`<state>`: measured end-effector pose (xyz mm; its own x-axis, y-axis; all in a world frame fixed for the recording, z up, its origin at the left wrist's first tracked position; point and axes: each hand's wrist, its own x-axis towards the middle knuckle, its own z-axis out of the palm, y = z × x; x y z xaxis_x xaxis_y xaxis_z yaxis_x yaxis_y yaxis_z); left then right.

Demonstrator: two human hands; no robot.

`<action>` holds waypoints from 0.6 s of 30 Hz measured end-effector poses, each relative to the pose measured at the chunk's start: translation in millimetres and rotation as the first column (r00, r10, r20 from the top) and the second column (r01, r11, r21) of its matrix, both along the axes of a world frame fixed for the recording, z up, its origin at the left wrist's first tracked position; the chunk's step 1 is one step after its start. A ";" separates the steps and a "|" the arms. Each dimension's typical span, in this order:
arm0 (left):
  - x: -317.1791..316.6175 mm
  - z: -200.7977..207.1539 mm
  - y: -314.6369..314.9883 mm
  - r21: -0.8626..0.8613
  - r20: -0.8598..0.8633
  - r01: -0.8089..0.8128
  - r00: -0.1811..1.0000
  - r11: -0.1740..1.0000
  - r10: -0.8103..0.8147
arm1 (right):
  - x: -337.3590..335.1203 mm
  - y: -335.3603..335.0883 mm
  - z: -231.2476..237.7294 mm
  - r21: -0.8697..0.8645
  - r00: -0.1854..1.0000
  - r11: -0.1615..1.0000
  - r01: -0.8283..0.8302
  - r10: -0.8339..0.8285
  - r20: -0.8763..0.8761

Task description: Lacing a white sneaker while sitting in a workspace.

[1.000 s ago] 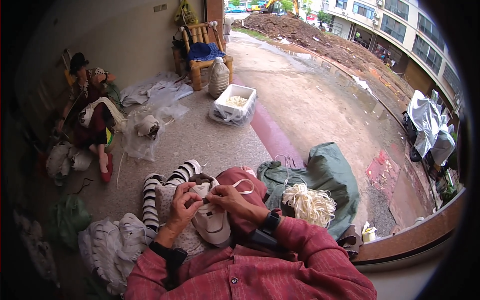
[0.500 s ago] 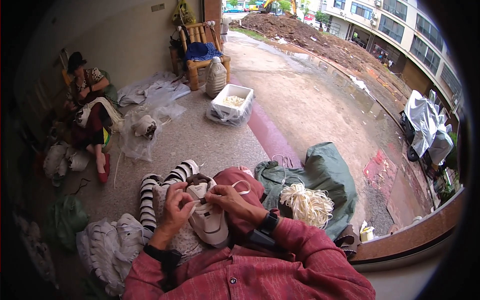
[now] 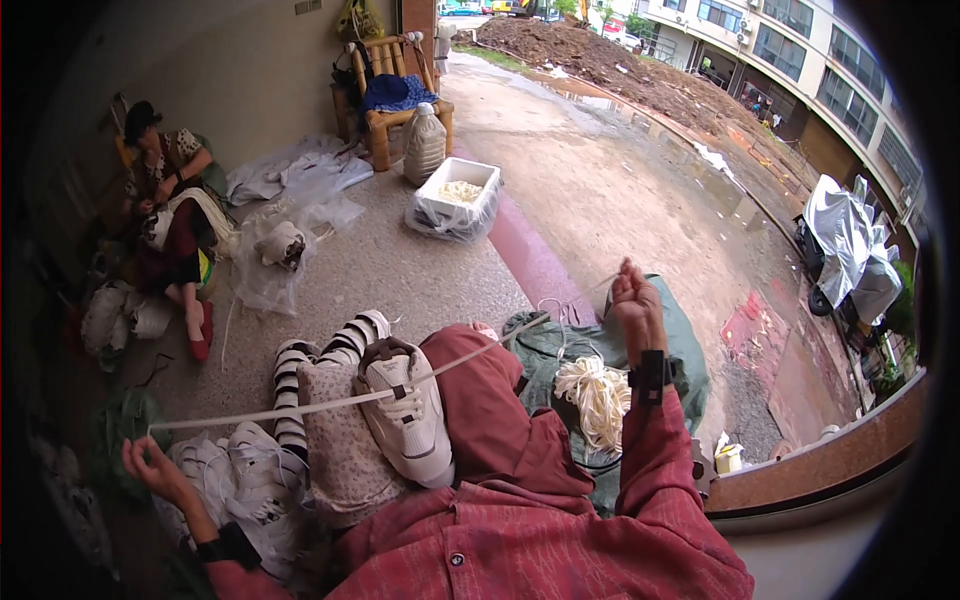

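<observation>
- Left hand (image 3: 158,470), low at the left, pinches a white shoelace (image 3: 290,411) near one end.
- Right hand (image 3: 640,305), raised at the right, grips the lace's other end.
- The lace runs taut between them, passing across a white sneaker (image 3: 410,430) on the wearer's lap, toe nearest the wearer.
- A bundle of cream laces (image 3: 595,395) lies on a green sack (image 3: 690,330), right of the lap.
- More white shoes (image 3: 245,470) are heaped at lower left.
- Farther off, a white foam box (image 3: 447,204) holds pale strands (image 3: 460,191), near a plastic jug (image 3: 425,145) and bamboo chair (image 3: 379,145).
- A co-worker (image 3: 170,190) sits at left.
</observation>
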<state>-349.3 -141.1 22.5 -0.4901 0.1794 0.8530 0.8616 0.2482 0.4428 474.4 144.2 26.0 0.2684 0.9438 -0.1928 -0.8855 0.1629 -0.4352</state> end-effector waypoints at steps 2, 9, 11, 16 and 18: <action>3.9 -28.3 -4.0 -0.057 -0.035 -0.021 0.999 0.998 0.019 | 29.8 -3.1 -30.6 0.086 0.999 0.996 -0.026 0.029 -0.034; 162.3 -52.8 11.2 0.242 0.841 0.611 0.256 0.754 -0.477 | 1.3 -32.5 -92.2 -0.242 0.990 0.960 -0.139 0.140 -0.013; 207.3 -24.0 22.5 0.267 0.928 0.729 -0.018 0.630 -0.372 | -34.9 -49.8 -76.2 -0.497 0.935 0.856 -0.139 0.279 0.220; 275.1 26.5 44.7 0.570 0.813 0.767 -0.579 0.295 -0.065 | -131.5 -102.5 -15.2 -0.417 0.433 0.788 -0.454 0.604 0.669; 291.9 28.1 53.1 0.656 0.742 0.707 -0.668 0.263 -0.054 | -164.0 -113.9 4.7 -0.470 0.252 0.573 -0.671 0.773 0.582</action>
<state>-57.3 -88.0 50.5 0.2576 0.8954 -0.3633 -0.5022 0.4453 0.7413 310.3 30.3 30.7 -0.4315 0.8010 -0.4151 -0.0293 -0.4723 -0.8809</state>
